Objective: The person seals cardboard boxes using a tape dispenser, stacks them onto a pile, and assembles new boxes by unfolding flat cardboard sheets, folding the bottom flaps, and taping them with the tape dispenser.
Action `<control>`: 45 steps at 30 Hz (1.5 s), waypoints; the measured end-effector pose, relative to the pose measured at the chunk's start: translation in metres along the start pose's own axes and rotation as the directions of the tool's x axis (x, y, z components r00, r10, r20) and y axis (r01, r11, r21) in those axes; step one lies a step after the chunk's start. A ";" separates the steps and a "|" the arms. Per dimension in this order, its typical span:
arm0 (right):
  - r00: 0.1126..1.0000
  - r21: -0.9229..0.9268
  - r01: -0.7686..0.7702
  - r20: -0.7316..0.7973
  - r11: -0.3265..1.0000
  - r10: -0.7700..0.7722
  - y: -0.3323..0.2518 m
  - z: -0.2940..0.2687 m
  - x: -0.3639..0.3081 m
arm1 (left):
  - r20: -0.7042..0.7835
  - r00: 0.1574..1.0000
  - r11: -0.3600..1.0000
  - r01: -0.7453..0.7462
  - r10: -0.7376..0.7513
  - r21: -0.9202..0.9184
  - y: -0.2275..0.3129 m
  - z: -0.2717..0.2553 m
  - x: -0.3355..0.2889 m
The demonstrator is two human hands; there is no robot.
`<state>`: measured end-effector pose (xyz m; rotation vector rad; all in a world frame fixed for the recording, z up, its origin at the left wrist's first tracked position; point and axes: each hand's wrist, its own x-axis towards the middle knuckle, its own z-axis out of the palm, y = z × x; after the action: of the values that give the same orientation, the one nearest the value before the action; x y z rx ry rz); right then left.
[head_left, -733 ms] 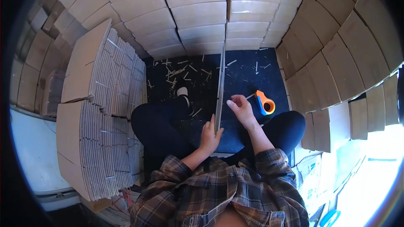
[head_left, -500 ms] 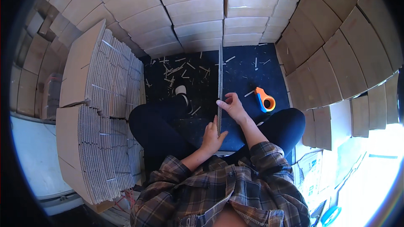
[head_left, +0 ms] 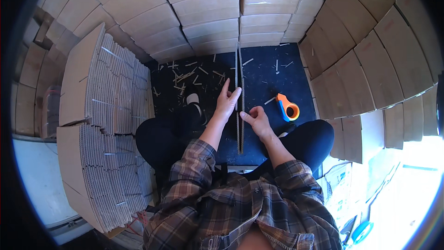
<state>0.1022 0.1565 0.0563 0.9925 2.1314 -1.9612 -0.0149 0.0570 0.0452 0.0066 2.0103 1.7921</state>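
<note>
A flattened cardboard box (head_left: 240, 132) stands on edge between my legs, its long edge toward me. Near its middle, a narrow dark gap separates its two layers. My left hand (head_left: 225, 104) lies along its left side, index finger stretched out and thumb reaching the cardboard. On the other side my right hand (head_left: 257, 121) has its thumb on the right layer's edge, with the fingers curled; their tips are partly hidden. An orange and blue tape dispenser (head_left: 288, 108) rests on the dark floor, right of the box and beyond my right knee.
Two tall stacks of flattened cardboard boxes (head_left: 104, 176) stand to my left. Closed cartons (head_left: 208, 16) are piled like a wall in front, with more cartons (head_left: 365, 65) along the right. Cardboard scraps (head_left: 185, 76) litter the dark floor (head_left: 268, 83). A blue-handled tool (head_left: 362, 233) lies at the lower right.
My left hand has moved up and away from the near end of the cardboard, to its left side. The layers have parted slightly. My right hand has shifted a little lower, onto the edge.
</note>
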 end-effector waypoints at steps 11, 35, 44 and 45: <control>0.832 -0.662 0.292 -0.181 0.691 -0.525 -0.013 -0.013 -0.020 | 0.155 0.901 0.624 -0.396 0.404 0.673 0.025 -0.008 -0.015; 0.781 -0.764 0.195 -0.259 0.615 -0.569 -0.037 -0.019 0.020 | 0.613 0.676 0.212 -0.724 0.408 0.657 -0.004 -0.017 -0.146; 0.908 -0.754 0.046 -0.242 0.655 -0.343 -0.047 -0.031 0.018 | 0.283 0.932 0.282 -0.341 0.226 0.897 -0.010 0.011 -0.079; 0.908 -0.755 0.060 -0.231 0.653 -0.350 -0.054 -0.027 0.017 | 0.247 0.950 0.241 -0.290 0.191 0.926 -0.022 0.011 -0.070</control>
<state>0.0717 0.1894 0.0994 0.9914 2.9567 -0.7641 0.0580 0.0436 0.0465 0.8037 2.8011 0.3230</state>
